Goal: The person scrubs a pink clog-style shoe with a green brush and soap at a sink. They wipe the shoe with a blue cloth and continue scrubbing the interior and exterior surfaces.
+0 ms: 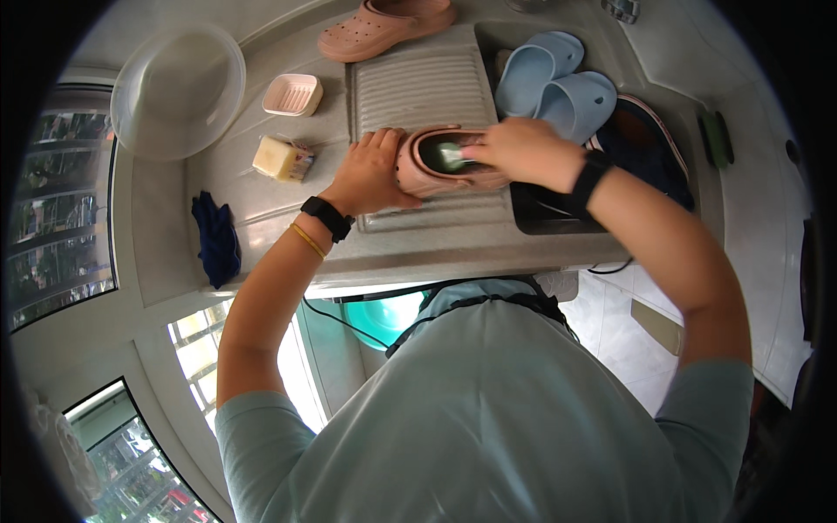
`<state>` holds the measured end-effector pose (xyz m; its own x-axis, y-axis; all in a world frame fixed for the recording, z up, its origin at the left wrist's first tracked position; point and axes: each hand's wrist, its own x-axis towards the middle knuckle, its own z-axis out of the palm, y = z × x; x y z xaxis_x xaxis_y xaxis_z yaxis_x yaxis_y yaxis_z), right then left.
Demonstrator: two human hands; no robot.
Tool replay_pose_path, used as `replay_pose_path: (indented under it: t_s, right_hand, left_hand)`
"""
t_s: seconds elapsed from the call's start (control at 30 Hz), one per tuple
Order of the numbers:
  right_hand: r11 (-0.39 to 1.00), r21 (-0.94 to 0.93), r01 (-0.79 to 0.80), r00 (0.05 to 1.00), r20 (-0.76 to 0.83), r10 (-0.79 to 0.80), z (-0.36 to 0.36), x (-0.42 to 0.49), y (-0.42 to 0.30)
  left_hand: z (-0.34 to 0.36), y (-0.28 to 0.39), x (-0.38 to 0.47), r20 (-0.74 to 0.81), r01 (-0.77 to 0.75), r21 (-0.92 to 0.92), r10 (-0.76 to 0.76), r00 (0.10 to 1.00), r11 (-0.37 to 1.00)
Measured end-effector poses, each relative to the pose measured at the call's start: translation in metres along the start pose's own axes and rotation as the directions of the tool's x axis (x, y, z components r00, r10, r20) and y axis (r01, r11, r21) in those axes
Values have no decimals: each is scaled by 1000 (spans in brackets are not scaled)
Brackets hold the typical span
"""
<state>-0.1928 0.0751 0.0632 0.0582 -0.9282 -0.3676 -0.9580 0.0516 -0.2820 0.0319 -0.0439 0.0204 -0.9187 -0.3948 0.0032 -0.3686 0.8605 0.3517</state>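
Note:
A pink foam clog (428, 176) lies on its sole across the ribbed washboard (418, 88) of the sink counter. My left hand (373, 170) grips its toe end, thumb along the near side. My right hand (523, 150) reaches over the heel end and holds a small green and whitish thing, blurred, perhaps a brush, inside the clog's opening. Another pink clog (386, 29) stands at the washboard's far edge. A yellow soap block (278, 159), partly in its wrapper, and a pink soap dish (293, 95) are to the left of the washboard.
The sink basin (536, 225) at right holds light blue clogs (533, 75) and dark blue shoes (644, 153). A green brush or scrubber (716, 138) is on the right ledge. A translucent basin (178, 91) stands far left, a navy cloth (217, 238) by the near left edge.

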Motion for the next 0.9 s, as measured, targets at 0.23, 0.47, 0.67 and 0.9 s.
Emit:
replay_pose_path:
  t_s: [0.23,0.47,0.67,0.9]
  right_hand:
    - [962,-79,260,944,-190,-271,11,15,-13]
    - [969,-248,4,942,-324,-86,9,2,13]
    - [973,-223,55,903,-405,-144,12,-1,15]
    - [981,-191,-37,942,-336,-29,16,-6,27]
  left_hand:
    - [-5,2,-4,-11,15,-38,-15,1000,999]
    - [-4,6,1,47,66,-3,-66,997,998]
    - [-6,2,-1,20,26,-36,-25,999,999]
    - [-3,6,1,24,49,6,-49,999,999]
